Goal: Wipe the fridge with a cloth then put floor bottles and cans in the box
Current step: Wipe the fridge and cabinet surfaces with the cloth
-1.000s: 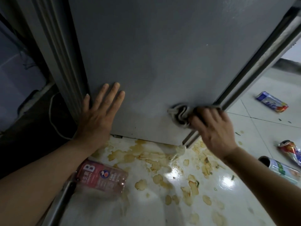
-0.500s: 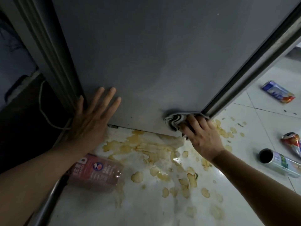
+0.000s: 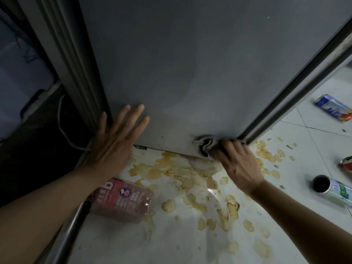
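The grey fridge side (image 3: pixel 186 69) fills the upper view. My right hand (image 3: pixel 238 164) presses a bunched grey cloth (image 3: pixel 204 144) against the fridge's bottom right corner. My left hand (image 3: pixel 114 141) lies flat with spread fingers on the lower left of the panel. A pink-labelled plastic bottle (image 3: pixel 122 201) lies on its side on the floor under my left forearm. At the right lie a blue can (image 3: pixel 332 107), a green-and-white can (image 3: pixel 333 189) with its open end toward me, and a red can (image 3: pixel 346 164) cut off by the frame edge.
Yellow-brown spill stains (image 3: pixel 190 180) spread over the white tiled floor below the fridge. A white cord (image 3: pixel 64 128) hangs in the dark gap left of the fridge. A metal bar (image 3: pixel 70 229) runs along the lower left.
My right hand has slid the cloth down the fridge panel to its bottom edge. My left hand stays flat on the panel.
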